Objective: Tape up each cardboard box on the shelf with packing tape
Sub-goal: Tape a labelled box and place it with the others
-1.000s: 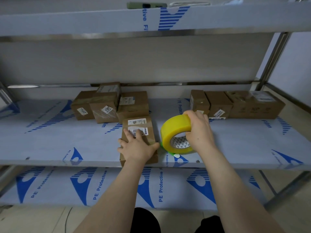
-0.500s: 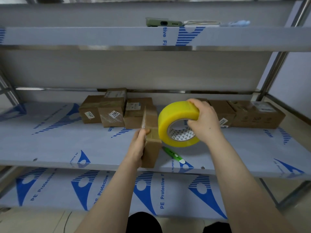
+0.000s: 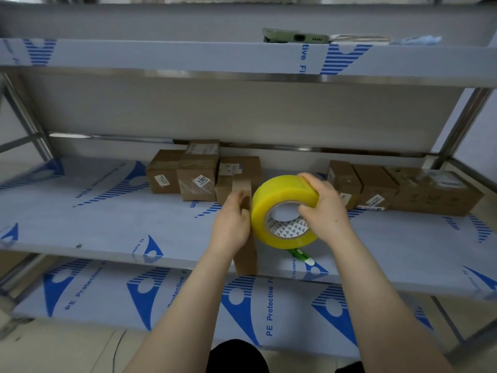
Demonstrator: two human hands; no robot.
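Steel rack (image 3: 462, 122), three shelves (image 3: 94, 211) in white film (image 3: 188, 53) with blue print.
Pale grey back panel (image 3: 242, 109) behind; beige floor (image 3: 67, 351) under the lowest shelf's front edge.

Left grip (image 3: 232, 224), right grip (image 3: 326, 211): both curled, close together.

Brown box (image 3: 246, 254) on edge at shelf front; yellow tape roll (image 3: 282, 203) touching.

Green phone (image 3: 295, 37) up top; green-and-white pen-shaped tool (image 3: 301, 255) lower down.
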